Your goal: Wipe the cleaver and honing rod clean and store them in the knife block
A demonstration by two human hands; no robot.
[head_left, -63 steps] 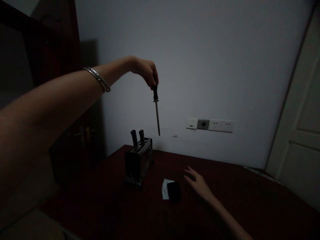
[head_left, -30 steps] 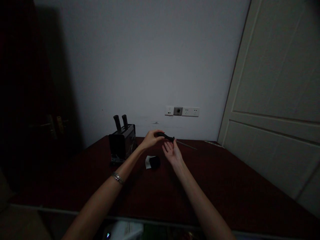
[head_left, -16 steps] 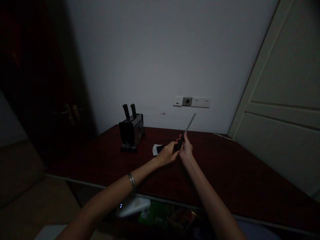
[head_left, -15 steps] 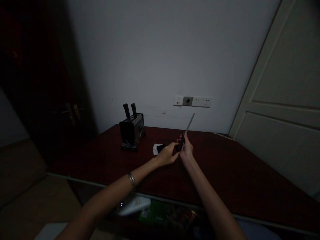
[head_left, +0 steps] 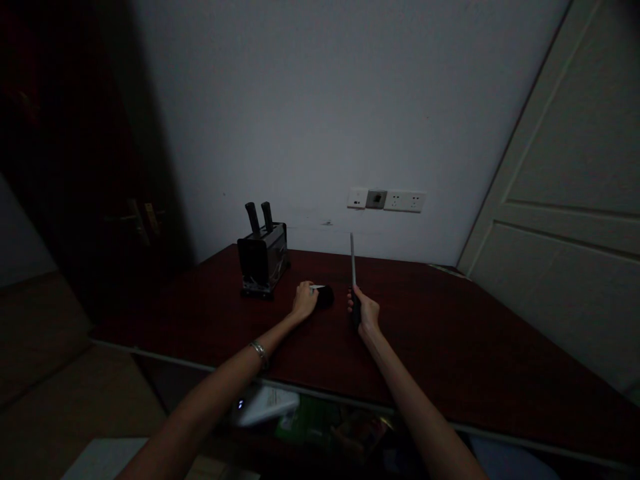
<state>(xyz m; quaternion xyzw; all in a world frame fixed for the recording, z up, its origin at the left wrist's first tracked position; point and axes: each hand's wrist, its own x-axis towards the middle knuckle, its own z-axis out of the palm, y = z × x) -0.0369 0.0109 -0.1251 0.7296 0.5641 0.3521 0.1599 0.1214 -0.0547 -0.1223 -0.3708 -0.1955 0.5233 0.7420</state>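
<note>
The right hand [head_left: 367, 311] grips a sharpening rod [head_left: 353, 260] by its black handle, the metal shaft pointing toward the wall [head_left: 320, 120]. The left hand [head_left: 305, 301], with a silver bracelet [head_left: 259, 352] at the wrist, rests on the white piece [head_left: 316, 287] beside a black pad [head_left: 326, 296] on the dark red table [head_left: 440, 320]; whether its fingers grasp anything is unclear. Farther left stands a knife block [head_left: 263, 260] with 2 black handles [head_left: 253, 219] sticking up. Sockets [head_left: 404, 201] line the wall, a pale door [head_left: 565, 200] stands at right, and a white box [head_left: 267, 403] sits below the tabletop.
</note>
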